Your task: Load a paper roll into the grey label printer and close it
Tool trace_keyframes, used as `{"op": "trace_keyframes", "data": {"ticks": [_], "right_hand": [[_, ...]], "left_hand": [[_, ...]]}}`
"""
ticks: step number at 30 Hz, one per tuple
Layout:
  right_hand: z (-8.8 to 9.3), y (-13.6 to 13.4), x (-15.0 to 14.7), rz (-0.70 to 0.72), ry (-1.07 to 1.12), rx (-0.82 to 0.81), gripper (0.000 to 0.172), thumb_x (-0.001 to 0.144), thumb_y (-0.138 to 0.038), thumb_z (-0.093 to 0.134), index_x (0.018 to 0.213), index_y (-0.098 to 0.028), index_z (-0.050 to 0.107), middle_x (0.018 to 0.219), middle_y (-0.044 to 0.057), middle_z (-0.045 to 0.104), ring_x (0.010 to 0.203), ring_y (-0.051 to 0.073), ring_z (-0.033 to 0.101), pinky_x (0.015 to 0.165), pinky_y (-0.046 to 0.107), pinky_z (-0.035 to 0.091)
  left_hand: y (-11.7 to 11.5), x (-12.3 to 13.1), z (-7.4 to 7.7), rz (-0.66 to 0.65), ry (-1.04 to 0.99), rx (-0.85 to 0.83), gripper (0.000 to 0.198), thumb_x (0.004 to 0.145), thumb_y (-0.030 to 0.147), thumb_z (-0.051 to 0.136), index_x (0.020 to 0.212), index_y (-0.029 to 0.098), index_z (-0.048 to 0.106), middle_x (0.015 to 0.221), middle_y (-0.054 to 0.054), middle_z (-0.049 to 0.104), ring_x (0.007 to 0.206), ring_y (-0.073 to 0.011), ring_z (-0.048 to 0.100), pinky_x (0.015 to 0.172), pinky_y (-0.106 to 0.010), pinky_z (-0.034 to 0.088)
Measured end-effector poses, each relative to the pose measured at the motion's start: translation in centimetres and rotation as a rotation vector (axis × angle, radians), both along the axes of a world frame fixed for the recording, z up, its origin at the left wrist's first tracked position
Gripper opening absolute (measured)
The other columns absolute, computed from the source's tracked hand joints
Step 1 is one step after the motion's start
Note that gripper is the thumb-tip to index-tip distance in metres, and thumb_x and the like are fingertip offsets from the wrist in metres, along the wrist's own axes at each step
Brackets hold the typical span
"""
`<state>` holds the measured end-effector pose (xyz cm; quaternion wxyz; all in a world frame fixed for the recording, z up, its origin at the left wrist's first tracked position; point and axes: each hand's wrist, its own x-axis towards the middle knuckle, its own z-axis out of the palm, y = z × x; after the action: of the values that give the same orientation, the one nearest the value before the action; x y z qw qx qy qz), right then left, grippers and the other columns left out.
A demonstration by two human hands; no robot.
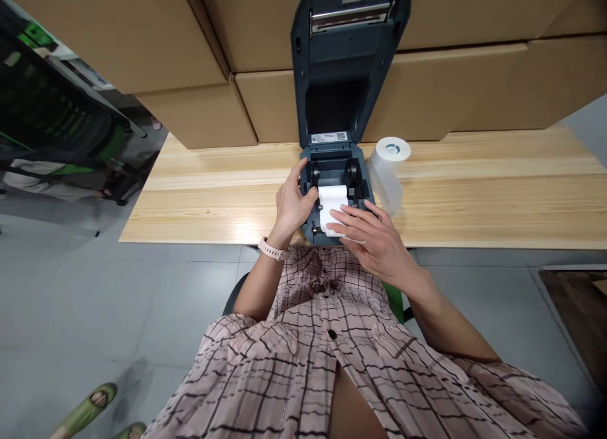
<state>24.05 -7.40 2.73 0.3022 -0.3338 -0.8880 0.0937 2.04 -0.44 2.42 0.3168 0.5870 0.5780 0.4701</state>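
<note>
A dark grey label printer sits on the wooden table with its lid raised and leaning back. White label paper lies in its open bay and runs to the front edge. My left hand clasps the printer's left side wall, thumb inside the rim beside the paper. Stretched out over the front right, the fingers of my right hand rest on the paper and partly cover the front edge. Right of the printer, a white paper roll stands on end with a translucent strip unrolled from it.
Stacked cardboard boxes line the back of the wooden table, behind the raised lid. At left stands a dark mesh chair. Another person's feet in green shoes show on the floor at lower left.
</note>
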Motion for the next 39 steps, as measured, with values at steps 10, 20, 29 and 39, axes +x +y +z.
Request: {"op": "trace_keyframes", "data": {"ticks": [10, 20, 29, 39], "right_hand": [[-0.3, 0.1, 0.7, 0.009, 0.066, -0.012, 0.045, 0.107, -0.019, 0.057, 0.146, -0.039, 0.063, 0.148, -0.002, 0.071, 0.137, 0.024, 0.067, 0.123, 0.057, 0.044], [-0.5, 0.5, 1.3, 0.045, 0.117, -0.012, 0.04, 0.107, -0.018, 0.058, 0.142, -0.037, 0.066, 0.145, -0.001, 0.073, 0.138, 0.023, 0.067, 0.121, 0.055, 0.046], [1.4, -0.9, 2.4, 0.181, 0.078, -0.103, 0.039, 0.104, -0.036, 0.067, 0.143, -0.039, 0.067, 0.152, 0.0, 0.068, 0.144, 0.029, 0.063, 0.128, 0.065, 0.039], [10.1, 18.4, 1.6, -0.315, 0.637, 0.006, 0.043, 0.113, -0.04, 0.05, 0.15, -0.019, 0.058, 0.155, 0.012, 0.063, 0.142, 0.017, 0.062, 0.121, 0.04, 0.051]], "left_hand": [[-0.1, 0.3, 0.6, 0.036, 0.063, -0.033, 0.066, 0.085, 0.026, 0.077, 0.149, 0.03, 0.061, 0.15, -0.005, 0.07, 0.115, -0.0296, 0.072, 0.109, -0.044, 0.053], [-0.1, 0.4, 0.2, 0.061, 0.037, -0.023, 0.066, 0.084, 0.016, 0.07, 0.147, 0.029, 0.061, 0.152, -0.006, 0.068, 0.14, -0.0331, 0.062, 0.121, -0.05, 0.048], [-4.1, 1.6, -0.1, -0.048, -0.138, -0.05, 0.094, 0.091, 0.036, 0.079, 0.169, 0.03, 0.026, 0.18, -0.01, 0.03, 0.167, -0.0324, 0.029, 0.137, -0.047, 0.03], [-8.2, 0.9, -1.9, -0.135, -0.099, -0.142, 0.124, 0.087, 0.052, 0.083, 0.173, 0.036, -0.005, 0.184, -0.014, 0.011, 0.168, -0.0417, 0.024, 0.132, -0.063, 0.037]]}}
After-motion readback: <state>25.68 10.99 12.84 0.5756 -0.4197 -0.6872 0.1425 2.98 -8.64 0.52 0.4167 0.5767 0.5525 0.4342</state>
